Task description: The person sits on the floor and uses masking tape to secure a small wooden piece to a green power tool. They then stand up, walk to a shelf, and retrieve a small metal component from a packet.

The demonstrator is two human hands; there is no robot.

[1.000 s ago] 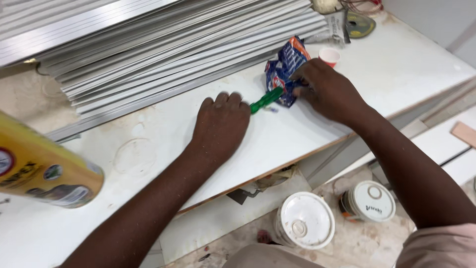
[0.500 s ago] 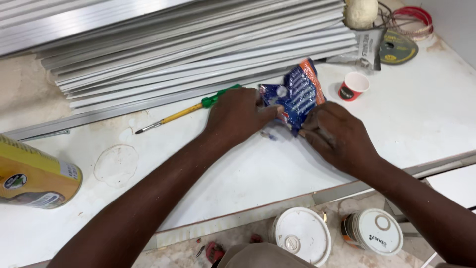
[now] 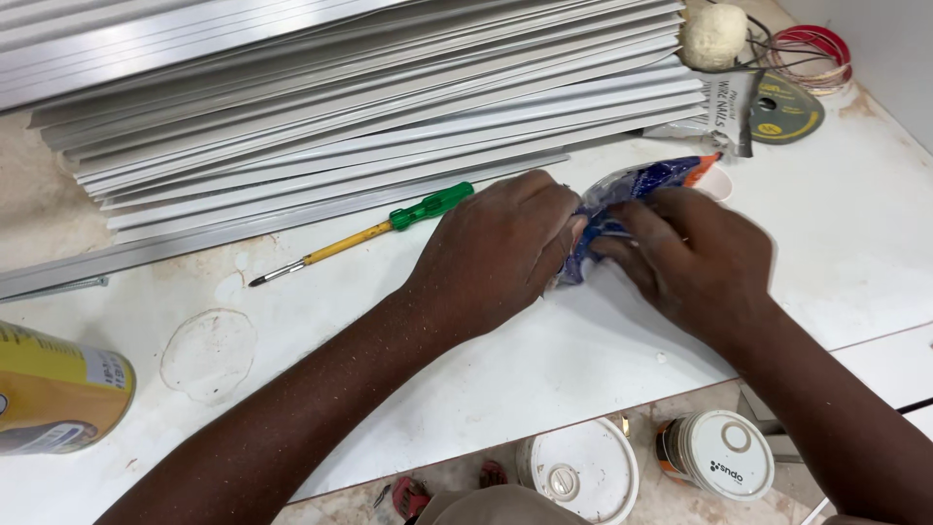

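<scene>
Fingers first: your left hand [image 3: 501,248] is curled over the near end of the blue foil packet [image 3: 622,199], fingertips tucked under and pinching its crumpled edge. Your right hand [image 3: 695,258] closes on the same packet from the other side, its fingers [image 3: 632,228] bent in and pressing the foil. Both hands are grasping the packet, neither is slack. The motion blur on the right hand keeps you from seeing exactly which fingers carry the pinch.

The packet lies on the white worktop [image 3: 486,379], between your two hands, just in front of the stack of grey metal strips [image 3: 369,107]. Its far corner, with an orange patch, pokes out past your right knuckles, close beside a small white cup [image 3: 717,181].

Handling, as a judgement: thin foil pouch, light, soft, crinkles and gives under any squeeze; the glossy skin will likely slip between dry fingers. Best hold looks to be the flat sealed edge, pinched thumb against forefinger, not the bulging middle. What is inside cannot be told.

Outward from there:
- Green-handled screwdriver [image 3: 364,231], yellow shaft, lying slantwise on the worktop left of your left hand, apart from it.
- Yellow tin can [image 3: 58,394] on its side at the left edge.
- Ball of twine [image 3: 714,36], coil of red wire [image 3: 814,53], and a clear packet [image 3: 724,109] at the far right corner.
- Two white-lidded tubs [image 3: 583,472] on the floor below the worktop edge.
</scene>
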